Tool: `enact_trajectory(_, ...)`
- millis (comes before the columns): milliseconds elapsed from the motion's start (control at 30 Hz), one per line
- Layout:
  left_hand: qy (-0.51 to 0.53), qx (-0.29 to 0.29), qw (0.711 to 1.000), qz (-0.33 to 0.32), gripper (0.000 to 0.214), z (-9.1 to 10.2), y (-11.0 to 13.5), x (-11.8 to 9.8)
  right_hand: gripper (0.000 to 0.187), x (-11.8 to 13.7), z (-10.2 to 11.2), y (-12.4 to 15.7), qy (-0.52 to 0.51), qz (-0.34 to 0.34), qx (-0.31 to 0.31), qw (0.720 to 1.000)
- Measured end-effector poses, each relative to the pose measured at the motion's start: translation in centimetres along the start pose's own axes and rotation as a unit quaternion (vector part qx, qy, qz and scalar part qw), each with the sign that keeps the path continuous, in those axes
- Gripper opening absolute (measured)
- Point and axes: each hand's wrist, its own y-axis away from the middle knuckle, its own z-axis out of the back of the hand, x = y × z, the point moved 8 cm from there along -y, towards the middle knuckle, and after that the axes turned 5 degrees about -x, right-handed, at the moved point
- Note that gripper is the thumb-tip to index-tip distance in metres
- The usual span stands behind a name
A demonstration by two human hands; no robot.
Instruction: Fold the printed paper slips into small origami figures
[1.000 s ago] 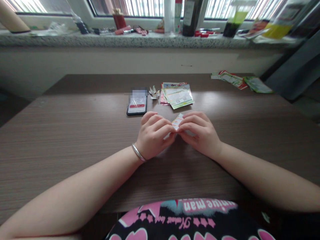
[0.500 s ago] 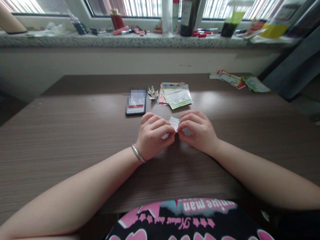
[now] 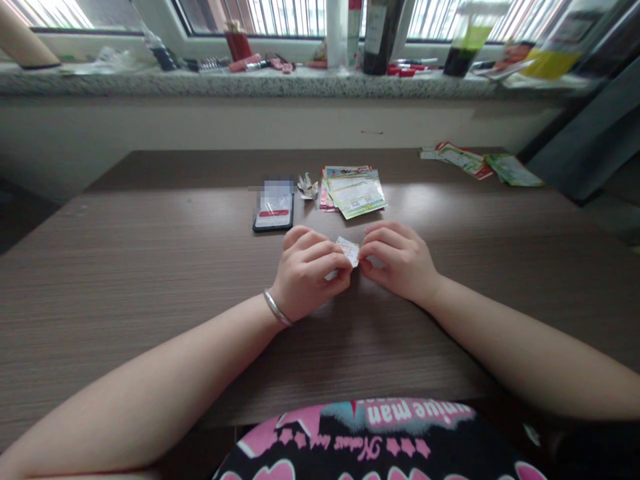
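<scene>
A small piece of white printed paper [image 3: 349,249] is held between my hands above the table. My left hand [image 3: 313,267], with a silver bangle at the wrist, pinches its left and lower part between thumb and fingers. My right hand [image 3: 397,260] has thumb and forefinger pressed together at the paper's right edge. The fingers hide part of the paper, and its exact folds are too small to make out. Just beyond lie a folded paper piece with pointed tips [image 3: 307,187] and a stack of printed paper packets [image 3: 356,192].
A phone [image 3: 273,208] with a lit screen lies left of the folded piece. More printed packets [image 3: 465,161] rest at the table's far right corner. Behind the brown table [image 3: 125,267], a stone windowsill [image 3: 200,83] carries bottles [image 3: 376,40], pens and a red holder [image 3: 238,43].
My right hand has shifted slightly right, and more of the paper shows between the hands. My left hand keeps its pinch. The view has moved a little.
</scene>
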Motion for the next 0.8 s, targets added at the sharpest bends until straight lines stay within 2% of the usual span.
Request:
enact_trajectory(500,-0.005,-0.01,1.0,-0.001,0.01,0.07,0.13,0.23,0.004,-0.33,-0.12,0.38,0.001,-0.032,0.002,0.999)
enact_trajectory(800,-0.013,0.009,1.0,-0.022,0.005,-0.04,0.41,0.64,0.005,-0.33,0.29,0.49,0.022,-0.038,-0.004,0.999)
